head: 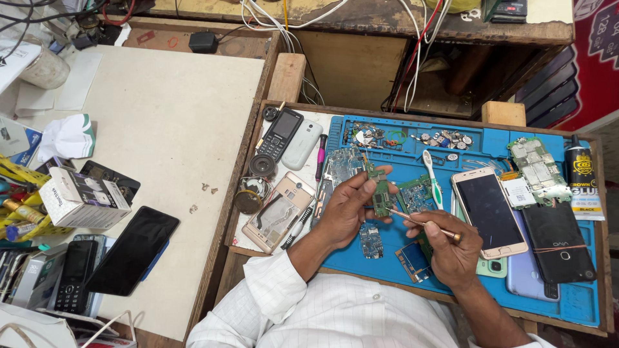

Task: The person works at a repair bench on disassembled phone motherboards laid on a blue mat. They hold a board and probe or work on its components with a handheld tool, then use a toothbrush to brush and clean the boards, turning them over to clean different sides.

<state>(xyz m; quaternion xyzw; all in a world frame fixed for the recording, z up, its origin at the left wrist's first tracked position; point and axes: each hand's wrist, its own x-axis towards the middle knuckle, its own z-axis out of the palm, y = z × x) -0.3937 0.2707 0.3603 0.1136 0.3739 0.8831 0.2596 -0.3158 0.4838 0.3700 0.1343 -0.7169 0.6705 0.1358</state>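
The head view looked down on a cluttered table where a person in a white checked shirt worked over a blue mat set in a shallow wooden tray. The left hand held a small green circuit board raised just above the middle of the mat, its grip closed on the board's edges with thumb and fingertips so that the board's face stayed turned up toward the eyes. The right hand held a thin brass-coloured tool pinched like a pen, its grip closed narrowly around the shaft, with the tip aimed at the lower part of the board; that hold seemed suited to fine, steady work. Other bare boards lay on the mat beneath and beside the hands, probably kept within easy reach. A white toothbrush lay just beyond them, and small loose parts sat in the moulded pockets along the mat's far edge, where they could not roll off. A gold smartphone lay face up to the right of the hands, and a black glue tube rested near the far right corner. At the tray's left side lay a black keypad phone and a gold phone frame, well clear of the working spot.
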